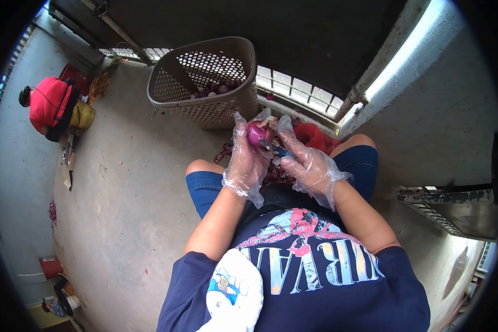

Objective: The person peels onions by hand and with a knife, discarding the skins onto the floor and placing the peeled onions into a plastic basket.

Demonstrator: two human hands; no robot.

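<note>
A purple-red onion point(257, 134) with loose, partly peeled skin is in my left hand point(247, 157), its gloved fingers curled around it. My right hand point(310, 164), also in a clear plastic glove, is closed on a small blue-handled tool point(281, 151). Most of that tool is hidden by the fingers, and its working end is hard to make out against the onion. The right fingertips are close against the onion's side. Onion skins point(276, 176) lie below both hands, between my knees. Behind the right hand is a red mesh bag point(314, 136).
A brown perforated basket point(202, 103) holding several onions point(220, 88) stands just ahead. A person in a red shirt point(50, 102) sits at the left by a yellow container point(83, 115). Another person point(59, 304) is at lower left near a red bucket point(51, 268). A metal-framed panel point(448, 196) stands right.
</note>
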